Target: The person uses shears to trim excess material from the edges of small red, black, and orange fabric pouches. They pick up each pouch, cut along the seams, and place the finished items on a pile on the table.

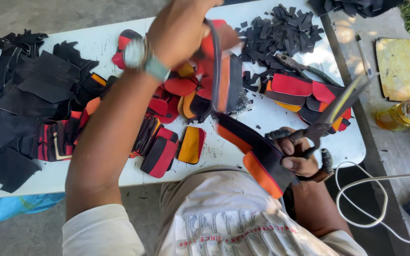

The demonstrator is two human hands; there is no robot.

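My left hand (183, 28) is raised over the white table (96, 45), gripping the upper end of a long black strap with orange and red patches (257, 156) that hangs down toward my lap. A watch (136, 54) sits on that wrist. My right hand (300, 154) holds a pair of scissors (330, 111) by the handles, blades pointing up to the right, beside the strap's lower end. Stitched red, orange and black pieces (167, 149) lie on the table under my left arm.
Black sheets (20, 99) pile up at the left. Small black offcuts (281, 31) lie at the back. A second pair of shears (300, 66) rests by stacked pieces (304, 92). A bottle (404, 116), yellow pad (397, 68), pen and white cable (380, 199) sit right.
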